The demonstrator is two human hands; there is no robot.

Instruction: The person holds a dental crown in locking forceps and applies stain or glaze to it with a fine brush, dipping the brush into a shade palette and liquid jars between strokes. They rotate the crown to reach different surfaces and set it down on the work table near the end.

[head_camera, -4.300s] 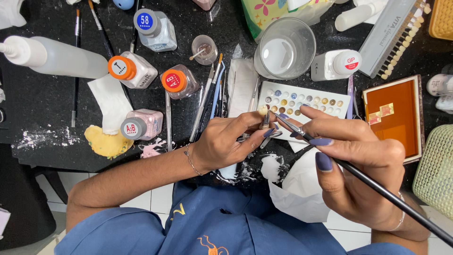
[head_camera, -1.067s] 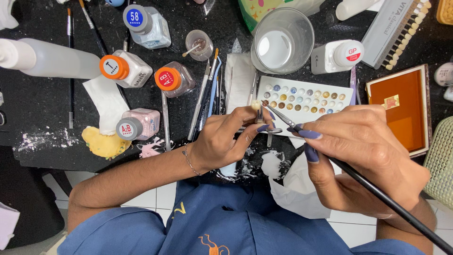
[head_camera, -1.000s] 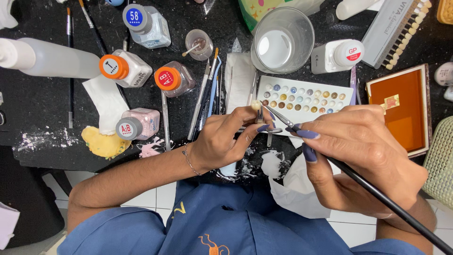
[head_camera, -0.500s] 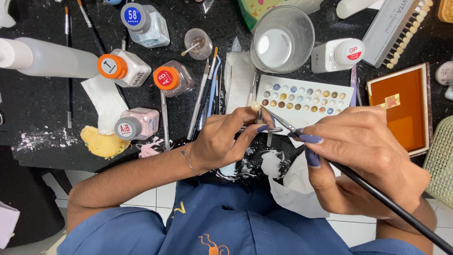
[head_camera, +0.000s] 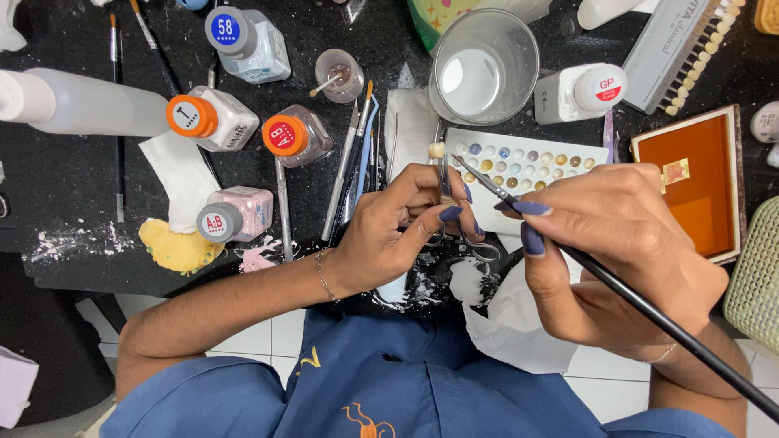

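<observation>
- The left hand (head_camera: 398,231) is closed around a pair of metal forceps (head_camera: 449,195), which pinch a small cream tooth crown (head_camera: 436,150) at their tip.
- The forceps stand long-ways, with the tip pointing away from the person toward the color palette (head_camera: 527,166). Their ring handles point back toward the person's body.
- The tooth crown sits just beside the left edge of the color palette, touching the forceps tip.
- The right hand (head_camera: 625,259) is closed on a thin black brush (head_camera: 649,312), pinched between thumb and fingers like a pencil.
- The brush lies slanted. Its tip points up and left, over the palette's left part and near the tooth crown. Its long handle runs down and right, past the right wrist.
- A clear glass cup (head_camera: 484,65) stands just behind the palette.
- An orange tray (head_camera: 694,186) lies to the right of the palette.
- Small jars with orange and red lids (head_camera: 284,136) stand well to the left of the palette.
</observation>
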